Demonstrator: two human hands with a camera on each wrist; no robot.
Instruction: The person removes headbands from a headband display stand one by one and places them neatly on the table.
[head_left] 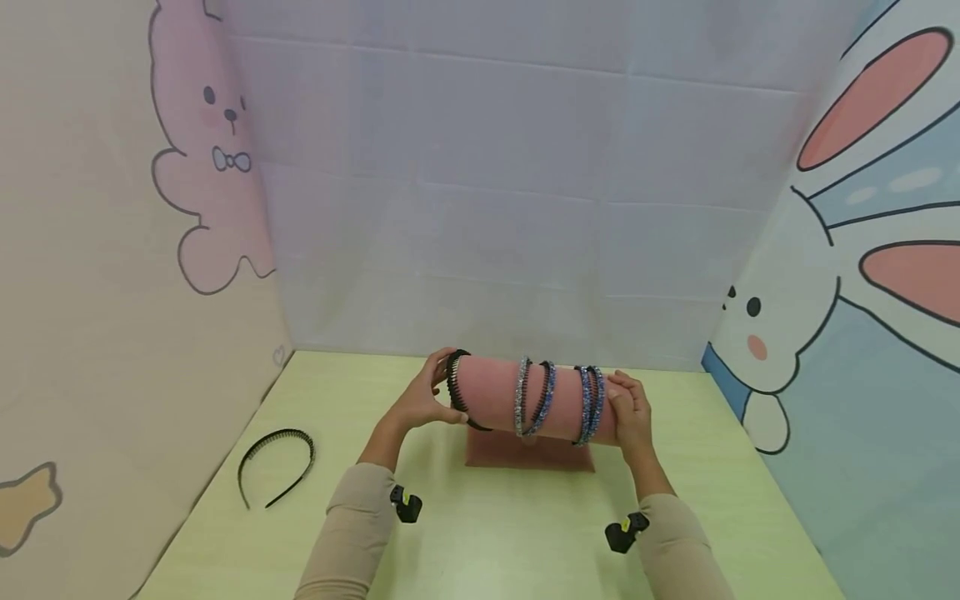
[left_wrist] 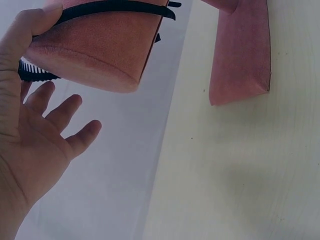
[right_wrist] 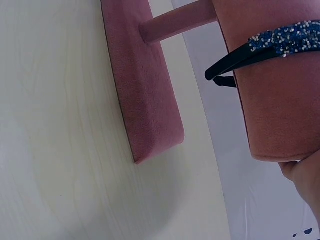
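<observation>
A pink velvet headband stand (head_left: 491,392) has a horizontal roll raised on a post above a flat base (head_left: 528,457). At the roll's left end, my left hand (head_left: 422,400) holds a black toothed headband (head_left: 454,383) that sits round the roll. In the left wrist view its thumb presses the band (left_wrist: 117,7), and the other fingers spread below. My right hand (head_left: 632,417) grips the roll's right end; most of it is outside the right wrist view. Several glittery headbands, including a silvery one (head_left: 520,396) and a blue one (head_left: 597,404), circle the roll.
Another black toothed headband (head_left: 277,437) lies on the pale wooden table (head_left: 510,533) at the left. A white sheet (head_left: 517,208) hangs behind the table. Walls with cartoon animals flank both sides.
</observation>
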